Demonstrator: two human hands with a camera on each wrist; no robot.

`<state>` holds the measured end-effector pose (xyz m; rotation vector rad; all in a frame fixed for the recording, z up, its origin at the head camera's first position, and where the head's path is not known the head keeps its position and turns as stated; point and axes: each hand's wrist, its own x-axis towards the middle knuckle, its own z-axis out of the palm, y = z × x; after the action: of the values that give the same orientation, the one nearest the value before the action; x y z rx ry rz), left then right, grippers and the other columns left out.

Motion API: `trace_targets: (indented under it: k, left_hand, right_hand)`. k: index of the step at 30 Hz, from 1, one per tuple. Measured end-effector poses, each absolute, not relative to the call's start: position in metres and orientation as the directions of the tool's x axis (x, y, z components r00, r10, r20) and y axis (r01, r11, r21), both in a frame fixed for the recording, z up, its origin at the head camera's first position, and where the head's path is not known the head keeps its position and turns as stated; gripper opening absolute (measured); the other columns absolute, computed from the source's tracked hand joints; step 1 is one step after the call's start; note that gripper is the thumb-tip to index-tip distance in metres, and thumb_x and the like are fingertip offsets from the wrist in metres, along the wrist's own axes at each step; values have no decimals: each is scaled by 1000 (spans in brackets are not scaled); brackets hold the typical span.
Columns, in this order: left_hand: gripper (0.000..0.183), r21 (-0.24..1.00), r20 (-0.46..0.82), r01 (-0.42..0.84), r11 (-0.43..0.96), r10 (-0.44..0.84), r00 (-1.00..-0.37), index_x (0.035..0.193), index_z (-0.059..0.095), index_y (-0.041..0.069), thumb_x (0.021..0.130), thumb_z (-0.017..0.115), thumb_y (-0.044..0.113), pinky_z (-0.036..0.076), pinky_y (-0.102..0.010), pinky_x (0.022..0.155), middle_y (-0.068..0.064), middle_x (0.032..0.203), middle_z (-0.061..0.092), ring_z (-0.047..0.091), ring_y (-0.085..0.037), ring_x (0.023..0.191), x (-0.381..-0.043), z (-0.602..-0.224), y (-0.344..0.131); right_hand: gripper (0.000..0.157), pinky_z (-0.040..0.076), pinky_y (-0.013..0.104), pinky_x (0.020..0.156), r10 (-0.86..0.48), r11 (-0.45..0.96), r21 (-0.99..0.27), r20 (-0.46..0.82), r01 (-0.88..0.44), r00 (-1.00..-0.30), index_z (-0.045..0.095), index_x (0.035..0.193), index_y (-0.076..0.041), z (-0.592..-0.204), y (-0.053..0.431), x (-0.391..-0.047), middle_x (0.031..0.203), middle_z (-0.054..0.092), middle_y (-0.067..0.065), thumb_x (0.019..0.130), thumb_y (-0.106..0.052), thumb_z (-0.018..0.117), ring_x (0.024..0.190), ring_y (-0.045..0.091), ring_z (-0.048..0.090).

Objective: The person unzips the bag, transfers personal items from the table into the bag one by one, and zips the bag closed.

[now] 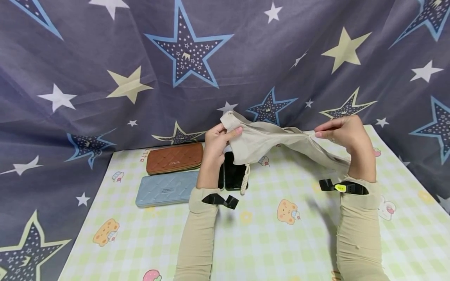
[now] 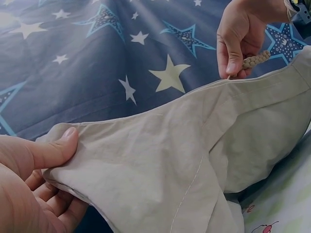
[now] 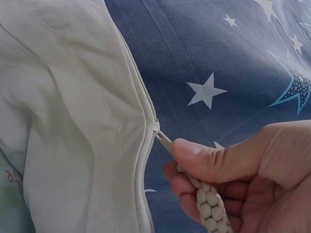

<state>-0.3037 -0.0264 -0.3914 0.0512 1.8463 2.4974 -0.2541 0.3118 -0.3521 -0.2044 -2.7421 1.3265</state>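
Observation:
A beige cloth bag (image 1: 258,142) is held up above the back of the table, its zipper running along the top edge. My left hand (image 1: 215,143) grips one top corner, with the thumb on the near side of the cloth. With thumb and fingers my right hand (image 1: 348,132) pinches the zipper pull (image 3: 165,141), from which a braided cord (image 3: 212,208) hangs. Another braided tassel (image 1: 245,181) dangles below the bag near my left hand. The right wrist view shows the zipper (image 3: 144,160) closely; the bag's inside is hidden.
A brown quilted wallet (image 1: 174,158) and a light blue one (image 1: 165,189) lie left of my left wrist. Dark phones (image 1: 233,171) lie under the bag, partly covered. A green checked cloth (image 1: 274,249) covers the table, with a star-patterned curtain (image 1: 246,54) behind.

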Motion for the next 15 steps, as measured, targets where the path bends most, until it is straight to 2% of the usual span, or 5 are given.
trace_targets:
  k: [15]
  left_hand:
    - [39, 958, 13, -6, -287, 65, -998, 124, 67, -8, 86, 77, -5, 57, -20, 67, 6, 84, 72, 70, -6, 73, -307, -393, -28]
  right_hand:
    - [18, 52, 16, 66, 143, 639, -764, 9, 86, -990, 83, 98, -6, -348, 320, -249, 66, 68, -29, 85, -17, 85, 72, -5, 62]
